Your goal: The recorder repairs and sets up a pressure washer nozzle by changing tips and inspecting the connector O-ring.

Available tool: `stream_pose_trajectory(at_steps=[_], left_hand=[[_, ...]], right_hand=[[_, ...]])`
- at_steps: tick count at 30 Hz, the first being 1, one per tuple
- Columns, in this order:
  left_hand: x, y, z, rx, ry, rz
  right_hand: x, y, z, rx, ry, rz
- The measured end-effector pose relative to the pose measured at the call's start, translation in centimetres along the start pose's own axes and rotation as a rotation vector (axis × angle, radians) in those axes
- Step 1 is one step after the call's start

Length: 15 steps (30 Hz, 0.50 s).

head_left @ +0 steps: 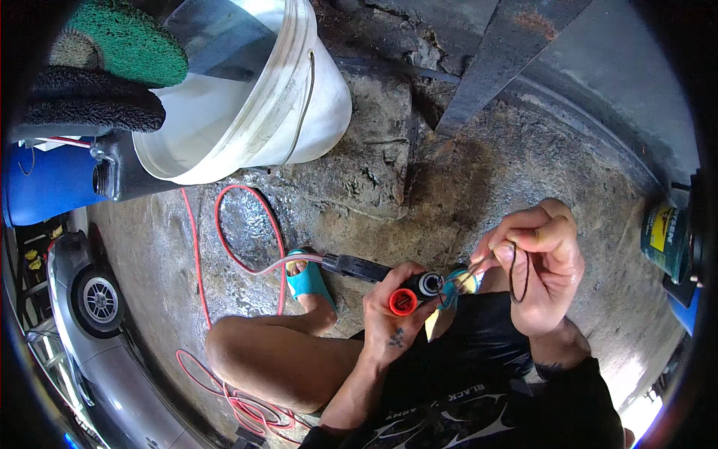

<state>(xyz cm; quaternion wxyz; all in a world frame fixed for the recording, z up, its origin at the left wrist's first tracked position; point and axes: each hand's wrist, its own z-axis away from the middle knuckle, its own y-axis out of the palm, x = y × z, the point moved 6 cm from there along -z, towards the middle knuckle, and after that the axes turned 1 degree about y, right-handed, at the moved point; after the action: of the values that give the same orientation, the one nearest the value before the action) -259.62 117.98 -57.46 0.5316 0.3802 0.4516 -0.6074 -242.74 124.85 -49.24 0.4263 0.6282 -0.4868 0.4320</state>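
Note:
My left hand (pixel 390 310) is closed around a black tool or connector housing (pixel 357 266). A round red end (pixel 403 301) and a round black end with a light centre (pixel 430 283) face up from its grip. A pinkish cable (pixel 299 260) runs out of the housing to the left. To the right, my right hand (pixel 548 262) pinches a thin dark cord or wire (pixel 526 278) between thumb and fingers, and part of it hangs in a loop by the palm. The cord's far end, near the black round end, is too blurred to trace.
A white bucket (pixel 321 112) stands at the upper left, near a green round pad (pixel 138 49) and a black fluffy pad (pixel 90 101). Red cable (pixel 196 254) lies looped on the wet, stained floor. A silver car (pixel 123 374) is at left, a dark green tub (pixel 664 238) at right.

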Motion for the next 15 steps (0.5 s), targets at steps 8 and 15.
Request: stream_pose_trajectory(at_steps=[8,15], left_hand=[[2.8,0.3,-0.2,0.077,-0.199,-0.090],[2.6,0.0,-0.4,0.060,-0.189,0.075]], right_hand=[[-1.4,-2.0,-2.0,-0.232,0.072,-0.087],[-1.8,-1.9,-1.8,-0.196,0.153,-0.054]])
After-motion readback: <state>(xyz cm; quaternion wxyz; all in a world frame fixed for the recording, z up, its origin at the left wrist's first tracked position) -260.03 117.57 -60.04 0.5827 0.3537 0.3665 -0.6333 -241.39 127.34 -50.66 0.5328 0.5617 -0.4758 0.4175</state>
